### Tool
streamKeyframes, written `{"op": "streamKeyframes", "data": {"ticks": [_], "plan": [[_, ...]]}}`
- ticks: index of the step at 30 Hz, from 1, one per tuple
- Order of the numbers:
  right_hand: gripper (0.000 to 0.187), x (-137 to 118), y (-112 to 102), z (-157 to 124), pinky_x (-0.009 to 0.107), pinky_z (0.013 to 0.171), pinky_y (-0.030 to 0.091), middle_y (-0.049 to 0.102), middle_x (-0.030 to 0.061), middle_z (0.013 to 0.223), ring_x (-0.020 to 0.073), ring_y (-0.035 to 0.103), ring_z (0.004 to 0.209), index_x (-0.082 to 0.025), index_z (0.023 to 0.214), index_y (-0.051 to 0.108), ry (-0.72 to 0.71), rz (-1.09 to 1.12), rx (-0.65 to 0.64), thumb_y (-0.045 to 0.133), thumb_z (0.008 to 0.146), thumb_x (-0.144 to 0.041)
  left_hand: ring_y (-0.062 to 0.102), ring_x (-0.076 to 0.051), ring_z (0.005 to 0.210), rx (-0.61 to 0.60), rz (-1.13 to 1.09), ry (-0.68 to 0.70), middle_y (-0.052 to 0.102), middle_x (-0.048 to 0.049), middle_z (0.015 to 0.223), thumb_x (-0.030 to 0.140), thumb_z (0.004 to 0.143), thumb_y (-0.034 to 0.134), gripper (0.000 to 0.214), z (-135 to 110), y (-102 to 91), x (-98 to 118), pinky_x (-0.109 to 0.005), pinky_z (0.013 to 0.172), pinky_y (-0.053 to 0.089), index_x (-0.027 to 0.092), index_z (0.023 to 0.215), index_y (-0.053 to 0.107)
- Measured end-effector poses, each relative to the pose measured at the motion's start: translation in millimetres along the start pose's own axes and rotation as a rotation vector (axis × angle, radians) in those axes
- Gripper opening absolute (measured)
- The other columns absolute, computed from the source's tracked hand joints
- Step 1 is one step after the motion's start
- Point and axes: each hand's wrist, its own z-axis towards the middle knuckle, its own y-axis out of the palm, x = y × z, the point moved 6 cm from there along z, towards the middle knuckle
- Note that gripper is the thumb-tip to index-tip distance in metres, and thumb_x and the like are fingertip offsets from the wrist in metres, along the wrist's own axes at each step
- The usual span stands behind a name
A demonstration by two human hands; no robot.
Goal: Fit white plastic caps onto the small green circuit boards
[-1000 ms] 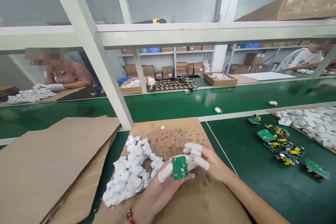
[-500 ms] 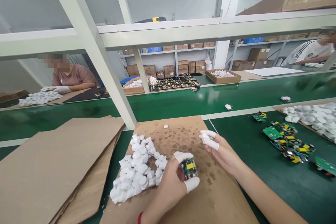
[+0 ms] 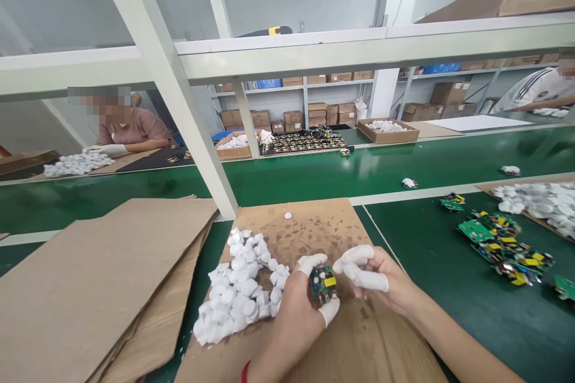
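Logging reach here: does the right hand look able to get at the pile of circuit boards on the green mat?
Probably yes: only bare green mat lies between the right hand and the pile of circuit boards.

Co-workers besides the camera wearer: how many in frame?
2. One person is far left across the conveyor, gloved hand by a heap of white caps. A second person is at the far right edge, partly cut off. More could be hidden behind the frame posts.
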Motion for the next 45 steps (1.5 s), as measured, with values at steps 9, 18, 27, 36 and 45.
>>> {"op": "streamKeyframes", "data": {"ticks": [9, 18, 27, 36, 45], "plan": [[0.024, -9, 16, -5, 0.021, 0.056, 0.037, 0.049, -0.0006, 0.074, 0.0100, 0.045, 0.065, -0.024, 0.089, 0.070, -0.113, 0.071, -0.231, 0.074, 0.065, -0.026, 0.055, -0.019, 0.089, -0.029, -0.068, 0.034, 0.057, -0.0051, 0.098, 0.011, 0.062, 0.058, 0.036, 1, -1.0, 8, -0.028, 0.073, 0.047, 0.020, 0.096, 0.056], [0.012, -4, 20, -5, 0.023, 0.055, 0.038, 0.053, 0.0013, 0.072, 0.0115, 0.047, 0.064, -0.019, 0.081, 0.070, -0.147, -0.147, -0.268, 0.070, 0.070, -0.024, 0.057, -0.016, 0.076, -0.070, -0.155, -0.013, 0.061, -0.0027, 0.091, 0.015, 0.067, 0.061, 0.055, -6, 6.5, -3, -0.028, 0.069, 0.045, 0.023, 0.119, 0.045], [0.007, -9, 2, -2, 0.022, 0.053, 0.039, 0.053, -0.0002, 0.075, 0.0092, 0.050, 0.059, -0.020, 0.080, 0.068, -0.127, -0.055, -0.064, 0.067, 0.075, -0.024, 0.058, -0.018, 0.081, -0.188, -0.796, -0.191, 0.054, -0.0148, 0.115, 0.034, 0.072, 0.065, 0.064, -1, 10.0, 1, -0.031, 0.066, 0.050, 0.017, 0.127, 0.038], [0.010, -11, 11, -3, 0.022, 0.057, 0.042, 0.052, -0.0003, 0.075, 0.0084, 0.050, 0.061, -0.024, 0.084, 0.071, -0.194, -0.017, -0.157, 0.067, 0.074, -0.023, 0.059, -0.013, 0.066, -0.212, -0.984, -0.301, 0.060, -0.0039, 0.085, 0.023, 0.069, 0.068, 0.040, -5, 11.2, 3, -0.027, 0.061, 0.049, 0.017, 0.106, 0.053], [0.016, -17, 16, -11, 0.030, 0.073, 0.048, 0.052, 0.0035, 0.098, 0.0138, 0.055, 0.080, -0.028, 0.087, 0.070, -0.238, -0.091, -0.209, 0.066, 0.076, -0.018, 0.059, -0.010, 0.065, -0.381, -1.128, -0.330, 0.062, -0.0039, 0.079, 0.015, 0.065, 0.071, 0.027, -9, 25.9, 1, -0.022, 0.060, 0.049, 0.014, 0.092, 0.064]]}}
